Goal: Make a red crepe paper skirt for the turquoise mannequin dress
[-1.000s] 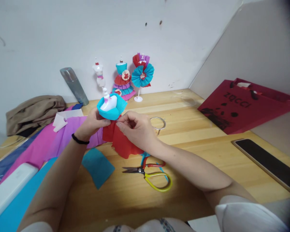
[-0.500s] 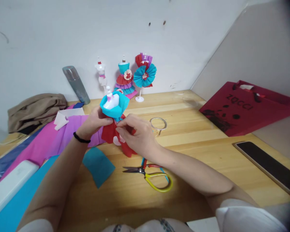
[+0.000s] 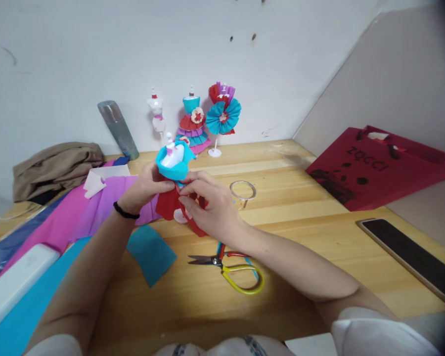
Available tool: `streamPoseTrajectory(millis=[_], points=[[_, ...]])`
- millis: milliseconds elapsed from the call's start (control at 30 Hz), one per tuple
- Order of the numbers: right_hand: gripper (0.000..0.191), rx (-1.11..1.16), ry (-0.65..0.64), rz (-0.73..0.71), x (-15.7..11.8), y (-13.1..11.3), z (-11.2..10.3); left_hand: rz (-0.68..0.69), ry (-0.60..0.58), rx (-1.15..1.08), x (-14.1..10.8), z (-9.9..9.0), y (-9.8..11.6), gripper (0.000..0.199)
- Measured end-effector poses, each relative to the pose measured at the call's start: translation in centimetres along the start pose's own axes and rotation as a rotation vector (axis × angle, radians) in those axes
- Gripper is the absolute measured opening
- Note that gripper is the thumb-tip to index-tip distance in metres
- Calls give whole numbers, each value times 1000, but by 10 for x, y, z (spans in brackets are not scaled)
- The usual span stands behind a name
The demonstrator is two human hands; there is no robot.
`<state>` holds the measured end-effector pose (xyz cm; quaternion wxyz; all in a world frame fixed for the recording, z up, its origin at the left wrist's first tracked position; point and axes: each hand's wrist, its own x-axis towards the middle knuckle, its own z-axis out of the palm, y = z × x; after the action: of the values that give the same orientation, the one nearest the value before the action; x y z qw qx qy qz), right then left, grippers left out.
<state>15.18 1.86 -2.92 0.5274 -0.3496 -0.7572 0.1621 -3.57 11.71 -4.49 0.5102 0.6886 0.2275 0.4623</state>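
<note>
A small white mannequin (image 3: 171, 157) stands nearly upright between my hands, with a blue crepe paper top (image 3: 175, 172) and a red paper skirt (image 3: 166, 204). My left hand (image 3: 147, 186) is closed around its waist from the left, thumb pressed at the front. At the waist's right side, my right hand (image 3: 211, 200) pinches the paper where blue meets red; its fingertips partly hide the spot. Below lie scissors (image 3: 218, 261) with yellow and red handles, blades apart and pointing left. A cut piece of blue paper (image 3: 152, 255) rests to their left.
Three small mannequins, among them one with a big blue paper flower (image 3: 223, 117), stand along the wall. A grey bottle (image 3: 118, 129) leans there beside a brown cloth (image 3: 57, 168). Pink-purple paper (image 3: 107, 200) spreads at left. A wire coil (image 3: 243, 190), red bag (image 3: 378, 168) and phone (image 3: 408, 257) are at right.
The blue top's right side has been drawn in closer to the mannequin, and the red skirt has shifted slightly. Both hands stay at the waist, my right hand's fingers moved a little.
</note>
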Motion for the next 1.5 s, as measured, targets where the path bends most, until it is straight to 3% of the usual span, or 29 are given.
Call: streamPoseTrajectory(millis=[367, 600, 800, 1033, 1500], points=[[17, 13, -28, -4, 5, 2, -5, -37, 37, -24, 0, 5, 5, 46], [14, 172, -75, 219, 18, 6, -13, -34, 23, -28, 0, 2, -1, 43], [12, 222, -119, 209, 25, 8, -19, -28, 48, -43, 1, 3, -2, 45], [10, 332, -94, 328, 34, 20, -16, -46, 89, -82, 0, 6, 1, 45], [12, 153, -30, 235, 40, 24, -12, -69, 116, -91, 0, 7, 3, 47]])
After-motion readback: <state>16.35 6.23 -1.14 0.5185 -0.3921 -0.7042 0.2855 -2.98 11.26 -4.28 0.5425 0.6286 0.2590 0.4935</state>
